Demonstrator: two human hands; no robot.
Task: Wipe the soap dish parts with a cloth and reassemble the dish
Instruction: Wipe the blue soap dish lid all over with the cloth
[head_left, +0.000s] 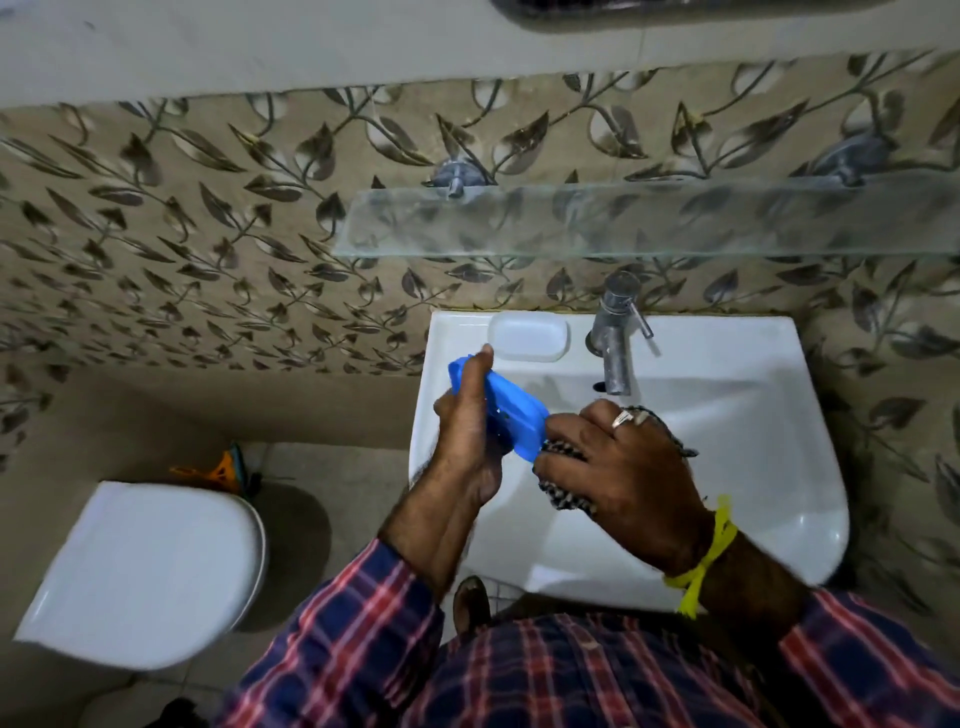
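My left hand (467, 415) grips a blue soap dish part (511, 410) and holds it tilted over the left side of the white basin (727, 415). My right hand (618, 457) clutches a black-and-white checked cloth (563, 496) bunched in the palm and presses it against the lower right end of the blue part. A white soap dish part (528, 336) lies flat on the basin's back ledge, left of the tap. Most of the cloth is hidden under my right hand.
A chrome tap (615, 338) stands at the back of the basin. A glass shelf (623, 218) juts from the leaf-patterned wall above it. A white toilet with its lid down (145, 571) sits at the lower left, with an orange brush (223, 470) behind it.
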